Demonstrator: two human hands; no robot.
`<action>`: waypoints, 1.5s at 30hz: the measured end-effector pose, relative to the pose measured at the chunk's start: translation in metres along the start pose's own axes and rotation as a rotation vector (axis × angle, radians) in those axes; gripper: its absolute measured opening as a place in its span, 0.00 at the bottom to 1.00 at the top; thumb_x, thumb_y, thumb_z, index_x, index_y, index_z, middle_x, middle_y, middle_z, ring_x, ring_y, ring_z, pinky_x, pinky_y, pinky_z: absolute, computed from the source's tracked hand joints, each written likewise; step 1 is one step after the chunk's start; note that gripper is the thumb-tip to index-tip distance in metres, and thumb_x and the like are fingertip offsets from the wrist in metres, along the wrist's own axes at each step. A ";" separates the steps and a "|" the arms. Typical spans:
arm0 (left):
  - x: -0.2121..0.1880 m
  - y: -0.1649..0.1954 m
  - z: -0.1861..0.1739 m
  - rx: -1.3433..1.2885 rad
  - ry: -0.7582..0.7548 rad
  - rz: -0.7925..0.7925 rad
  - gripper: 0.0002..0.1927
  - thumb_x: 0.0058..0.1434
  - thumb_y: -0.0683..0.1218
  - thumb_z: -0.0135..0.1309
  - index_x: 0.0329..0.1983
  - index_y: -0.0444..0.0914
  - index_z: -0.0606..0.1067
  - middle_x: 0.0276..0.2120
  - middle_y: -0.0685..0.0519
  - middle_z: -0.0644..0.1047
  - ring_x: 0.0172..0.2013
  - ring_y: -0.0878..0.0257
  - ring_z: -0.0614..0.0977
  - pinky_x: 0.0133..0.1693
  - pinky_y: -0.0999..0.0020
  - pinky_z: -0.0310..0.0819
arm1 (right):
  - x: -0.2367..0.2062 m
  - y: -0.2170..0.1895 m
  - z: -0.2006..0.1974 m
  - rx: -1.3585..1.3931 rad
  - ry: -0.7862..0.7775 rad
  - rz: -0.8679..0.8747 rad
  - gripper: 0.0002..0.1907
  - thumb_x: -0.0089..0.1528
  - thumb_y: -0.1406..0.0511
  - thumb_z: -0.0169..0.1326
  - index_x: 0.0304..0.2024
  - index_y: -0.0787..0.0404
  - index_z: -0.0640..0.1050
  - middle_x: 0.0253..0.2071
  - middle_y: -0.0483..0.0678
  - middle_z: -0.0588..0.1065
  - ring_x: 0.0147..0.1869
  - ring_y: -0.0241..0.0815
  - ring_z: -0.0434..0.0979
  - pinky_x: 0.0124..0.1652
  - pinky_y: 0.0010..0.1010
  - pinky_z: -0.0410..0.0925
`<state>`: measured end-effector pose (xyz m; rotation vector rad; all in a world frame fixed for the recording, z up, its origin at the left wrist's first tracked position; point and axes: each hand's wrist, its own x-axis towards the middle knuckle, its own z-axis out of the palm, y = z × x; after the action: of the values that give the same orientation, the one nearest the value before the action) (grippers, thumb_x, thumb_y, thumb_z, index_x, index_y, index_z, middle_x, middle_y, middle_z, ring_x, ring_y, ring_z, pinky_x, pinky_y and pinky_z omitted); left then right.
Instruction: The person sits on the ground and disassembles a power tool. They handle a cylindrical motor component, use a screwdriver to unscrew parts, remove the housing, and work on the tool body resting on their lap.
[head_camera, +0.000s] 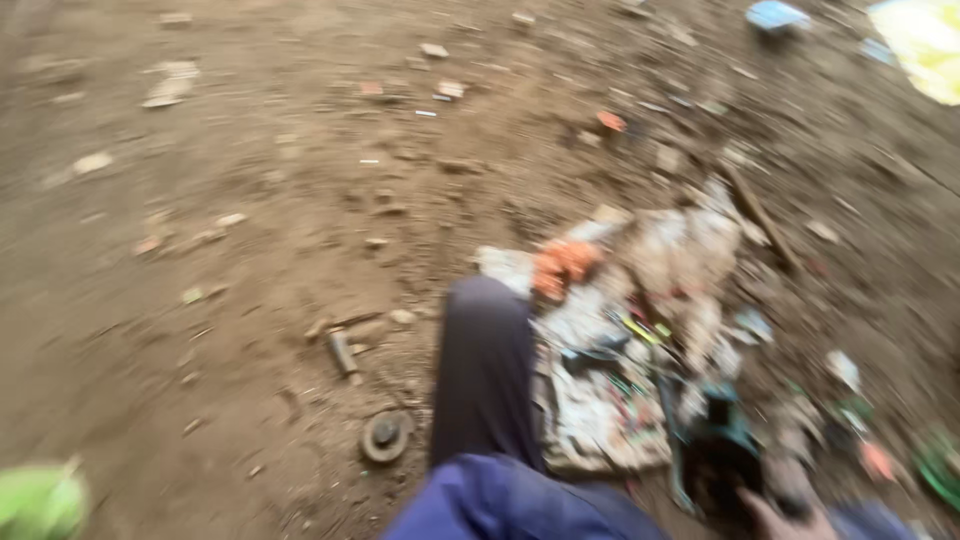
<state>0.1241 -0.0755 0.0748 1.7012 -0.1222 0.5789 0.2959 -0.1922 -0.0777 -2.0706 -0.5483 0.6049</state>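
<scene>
Pretty blurry shot. Only one hand shows, low at the bottom right edge, and I can't tell which hand it is. It's pressed up against a dark teal tool sitting on the dirt, though the blur hides whether the fingers actually wrap it or just touch it. A dark trouser leg stretches out from the blue garment right beside it. Next to the leg lies a dirty cloth littered with small bits, orange stuff at its far end. A round metal disc sits left of the leg, scraps all over the ground.
</scene>
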 end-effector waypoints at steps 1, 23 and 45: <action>0.013 0.003 0.014 0.031 0.015 0.020 0.25 0.56 0.54 0.65 0.51 0.34 0.77 0.44 0.41 0.78 0.45 0.44 0.78 0.46 0.51 0.72 | -0.003 0.003 -0.008 -0.001 -0.002 -0.001 0.19 0.50 0.68 0.67 0.43 0.64 0.79 0.33 0.47 0.80 0.34 0.36 0.77 0.36 0.32 0.72; -0.081 -0.197 0.003 0.338 0.213 -1.092 0.23 0.55 0.43 0.55 0.55 0.33 0.74 0.45 0.34 0.81 0.48 0.40 0.83 0.51 0.50 0.75 | -0.030 -0.049 0.012 -0.193 -0.019 0.348 0.19 0.50 0.61 0.67 0.38 0.65 0.80 0.33 0.55 0.81 0.38 0.47 0.82 0.41 0.38 0.73; -0.121 -0.234 -0.019 0.514 0.046 -1.290 0.35 0.62 0.48 0.57 0.63 0.26 0.54 0.42 0.25 0.76 0.47 0.29 0.78 0.50 0.41 0.72 | -0.052 -0.022 0.028 -0.651 -0.480 -0.019 0.10 0.53 0.69 0.49 0.35 0.69 0.76 0.37 0.68 0.76 0.46 0.68 0.77 0.47 0.57 0.68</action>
<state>0.1055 -0.0335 -0.1853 1.8322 1.1654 -0.3641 0.2347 -0.1938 -0.0614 -2.5180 -1.1616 1.0241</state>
